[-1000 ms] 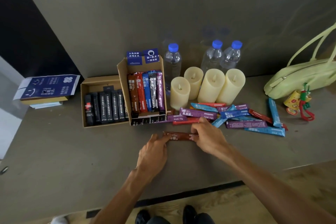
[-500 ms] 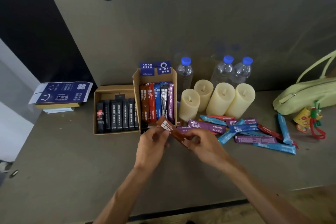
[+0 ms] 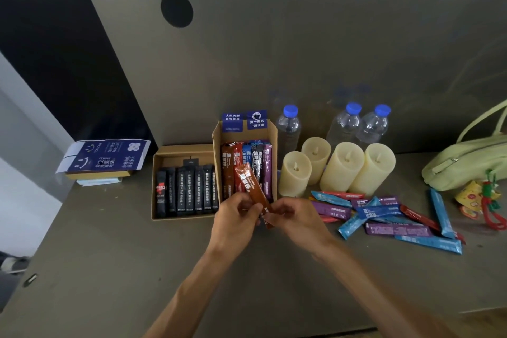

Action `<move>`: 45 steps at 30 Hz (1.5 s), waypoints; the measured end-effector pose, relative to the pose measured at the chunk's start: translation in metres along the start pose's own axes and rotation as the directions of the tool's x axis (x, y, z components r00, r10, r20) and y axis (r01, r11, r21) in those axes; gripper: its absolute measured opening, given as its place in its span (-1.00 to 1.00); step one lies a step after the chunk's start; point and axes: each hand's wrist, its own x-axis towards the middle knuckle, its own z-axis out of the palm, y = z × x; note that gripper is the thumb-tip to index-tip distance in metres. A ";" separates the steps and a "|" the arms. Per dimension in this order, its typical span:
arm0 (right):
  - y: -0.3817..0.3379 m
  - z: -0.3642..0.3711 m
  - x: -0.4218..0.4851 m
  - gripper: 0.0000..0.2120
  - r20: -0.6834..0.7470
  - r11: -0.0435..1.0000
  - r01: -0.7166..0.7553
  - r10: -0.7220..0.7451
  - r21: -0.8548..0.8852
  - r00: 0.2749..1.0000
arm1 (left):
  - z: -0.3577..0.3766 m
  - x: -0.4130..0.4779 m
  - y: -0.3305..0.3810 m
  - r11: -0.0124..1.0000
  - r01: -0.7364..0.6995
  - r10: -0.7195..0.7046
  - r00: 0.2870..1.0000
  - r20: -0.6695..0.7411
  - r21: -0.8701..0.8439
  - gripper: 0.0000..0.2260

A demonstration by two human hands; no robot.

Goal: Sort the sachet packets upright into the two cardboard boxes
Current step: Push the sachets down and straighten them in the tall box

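Note:
Both hands pinch one brown sachet (image 3: 250, 186), tilted nearly upright in front of the taller cardboard box (image 3: 272, 134). My left hand (image 3: 235, 218) holds its lower left side and my right hand (image 3: 291, 214) holds its bottom end. That box holds several coloured sachets standing upright. The low cardboard box (image 3: 155, 189) to its left holds a row of black sachets. A loose pile of blue, purple and red sachets (image 3: 389, 217) lies on the table to the right of my hands.
Four cream candles (image 3: 340, 167) stand right of the taller box, with three water bottles (image 3: 345, 123) behind them against the wall. A pale green bag (image 3: 466, 159) and a small charm (image 3: 482, 200) lie far right. Folded blue box lids (image 3: 104, 156) sit far left.
The brown sachet was lifted off the table by both hands and turned from lying flat to nearly upright, rising toward the taller box. The camera view tilted upward.

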 end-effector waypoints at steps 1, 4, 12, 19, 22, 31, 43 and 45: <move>-0.001 0.000 0.001 -0.90 0.003 1.000 -0.010 0.010 0.017 1.000 | 0.000 0.002 -0.001 1.000 0.006 -0.006 1.000 0.015 0.015 -0.90; -0.001 -0.001 0.002 -0.86 0.013 0.996 -0.028 0.027 0.079 1.000 | 0.002 0.007 -0.002 0.999 0.009 -0.009 1.000 0.012 0.041 -0.89; 0.006 -0.002 0.016 -0.81 -0.183 0.996 -0.074 0.062 -0.057 0.981 | 0.012 0.042 0.006 0.948 -0.063 0.108 0.986 -0.129 0.313 -0.93; 0.009 0.002 0.028 -0.81 -0.158 0.979 -0.061 0.030 -0.195 0.987 | 0.023 0.058 0.007 0.916 0.013 0.069 0.980 -0.188 0.402 -0.82; 0.010 0.002 0.030 -0.81 -0.148 0.975 -0.055 0.023 -0.215 0.989 | 0.023 0.056 0.002 0.879 -0.029 0.143 0.968 -0.205 0.475 -0.79; 0.008 0.000 0.031 -0.81 -0.109 0.976 -0.045 0.022 -0.212 0.994 | 0.019 0.048 -0.007 0.829 -0.057 0.171 0.973 -0.156 0.556 -0.76; 0.004 0.000 0.029 -0.82 -0.110 0.979 -0.058 0.037 -0.196 0.993 | 0.022 0.053 -0.011 0.701 -0.112 0.162 0.987 -0.004 0.704 -0.64; 0.004 0.001 0.029 -0.83 -0.112 0.979 -0.060 0.039 -0.195 0.993 | 0.022 0.053 -0.012 0.694 -0.123 0.162 0.987 0.013 0.709 -0.64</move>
